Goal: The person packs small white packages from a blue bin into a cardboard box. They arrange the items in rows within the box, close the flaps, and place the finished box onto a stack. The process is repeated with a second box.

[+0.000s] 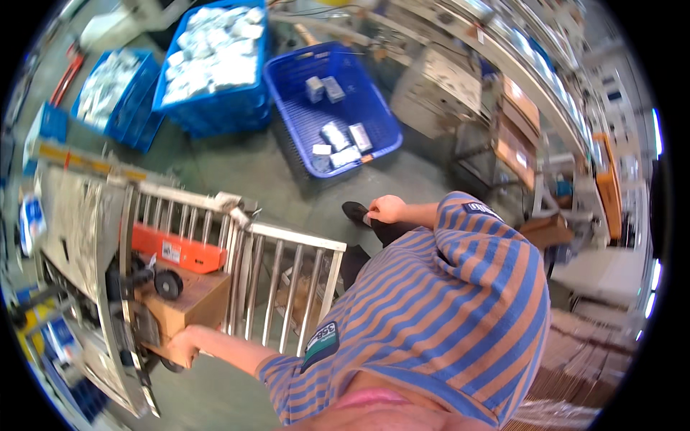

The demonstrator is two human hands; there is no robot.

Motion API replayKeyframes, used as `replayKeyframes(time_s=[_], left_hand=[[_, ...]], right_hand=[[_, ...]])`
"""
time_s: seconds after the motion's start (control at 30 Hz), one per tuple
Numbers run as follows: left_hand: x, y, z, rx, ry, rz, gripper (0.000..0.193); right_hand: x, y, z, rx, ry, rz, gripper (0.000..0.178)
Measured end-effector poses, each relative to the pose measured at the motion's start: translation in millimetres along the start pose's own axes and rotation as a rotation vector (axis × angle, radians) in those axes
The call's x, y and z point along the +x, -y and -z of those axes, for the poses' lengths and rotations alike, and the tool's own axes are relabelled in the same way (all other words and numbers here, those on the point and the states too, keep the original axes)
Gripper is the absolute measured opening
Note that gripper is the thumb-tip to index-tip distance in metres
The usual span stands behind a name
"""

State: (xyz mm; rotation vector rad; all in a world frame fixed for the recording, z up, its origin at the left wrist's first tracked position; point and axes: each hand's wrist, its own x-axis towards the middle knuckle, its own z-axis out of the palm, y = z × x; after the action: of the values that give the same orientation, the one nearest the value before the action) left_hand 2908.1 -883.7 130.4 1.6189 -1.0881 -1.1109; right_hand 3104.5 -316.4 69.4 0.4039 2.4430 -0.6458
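On the left, my left hand [185,345] is at the near lower edge of a brown wooden box [198,296], its fingers curled over that edge. A black wheel [169,284] stands against the box, and an orange-red metal beam [180,248] lies along its far side. My right hand [388,208] is held in front of my body, above a dark shoe [355,212]. Its fingers are curled together; anything inside them is too small or hidden to make out.
A metal railing [287,241] runs between the box and my legs. Ahead stands a dark blue basket [287,118] with several small packs. Blue crates [215,118] full of white packs are to its left. A wooden-topped stool [514,147] and machinery [442,82] line the right.
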Motion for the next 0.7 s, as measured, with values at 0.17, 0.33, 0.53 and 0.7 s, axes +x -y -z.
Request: replayKeyframes(time_s=[0.17, 0.33, 0.53, 0.7], left_hand=[[-39.5, -12.3, -8.5, 0.056, 0.18, 0.002, 0.078], [-152.6, 146.6, 64.3, 0.389, 0.816, -0.04, 0.058], [-431.0, 318.0, 212.1, 0.888, 2.224, -0.296, 0.054], [-607.7, 324.8, 360.3, 0.733, 3.122, -1.01, 0.05]], right_hand=[[-61.2, -89.2, -37.1, 0.194, -0.07, -0.111, 0.033], [-90.3, -156.8, -64.4, 0.505, -0.165, -0.353, 0.038], [-148.2, -263.5, -69.2, 0.781, -0.442, -0.39, 0.043], [-286.0, -396.8, -61.3, 0.8, -0.988, -0.788, 0.037]])
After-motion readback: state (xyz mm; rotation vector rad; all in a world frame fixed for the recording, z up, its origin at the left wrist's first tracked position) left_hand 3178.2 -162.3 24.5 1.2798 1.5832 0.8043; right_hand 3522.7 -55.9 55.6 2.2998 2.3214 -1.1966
